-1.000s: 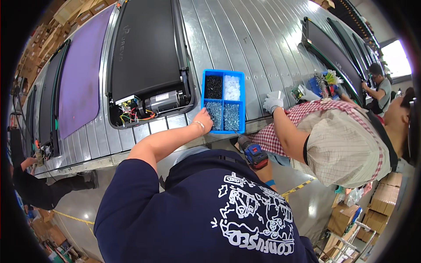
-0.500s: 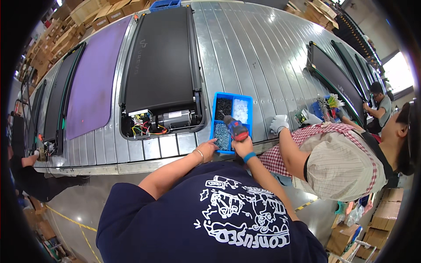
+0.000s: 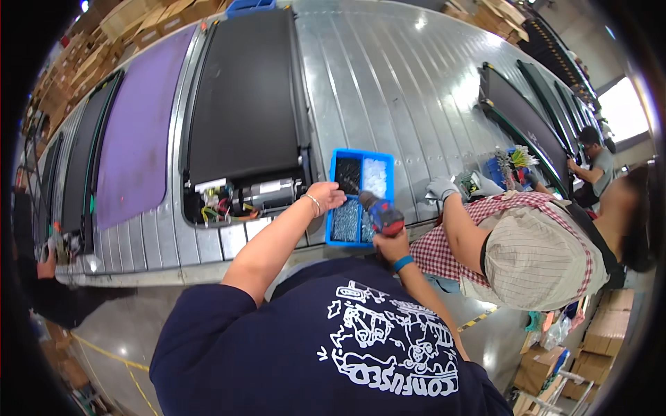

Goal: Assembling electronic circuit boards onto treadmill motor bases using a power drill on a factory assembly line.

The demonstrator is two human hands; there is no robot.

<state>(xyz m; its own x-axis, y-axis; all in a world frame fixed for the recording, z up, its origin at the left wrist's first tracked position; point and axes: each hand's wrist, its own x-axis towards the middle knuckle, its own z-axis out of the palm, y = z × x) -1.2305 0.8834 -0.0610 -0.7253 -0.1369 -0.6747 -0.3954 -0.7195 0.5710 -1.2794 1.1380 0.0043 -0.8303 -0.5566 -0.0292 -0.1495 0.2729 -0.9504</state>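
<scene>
My right hand [image 3: 393, 244] grips a blue and black cordless drill [image 3: 380, 213] with a red base. Its nose points away over the blue divided tray [image 3: 391, 170]. At the tray's left edge is my left hand [image 3: 326, 198], its fingers drawn together near the drill's tip; whatever they pinch is too small to make out. Black screws [image 3: 347, 168] fill the far left compartment, white pieces [image 3: 375, 177] the far right one, and silver screws [image 3: 345, 220] the near left one. Left of the tray lies a black treadmill deck [image 3: 239, 104] with its motor [image 3: 267, 193] and wiring exposed.
A purple mat [image 3: 142, 132] lies on the metal slat table [image 3: 388, 83], left of the treadmill. To my right, a co-worker in a checked apron [image 3: 451, 229] works with gloved hands [image 3: 442, 188] beside wire bundles [image 3: 513, 163]. More treadmill decks [image 3: 520, 104] stand farther right.
My left hand has moved away from me, from the silver screws to the tray's left edge by the drill's tip. The drill has shifted slightly nearer me, and the view has moved a little.
</scene>
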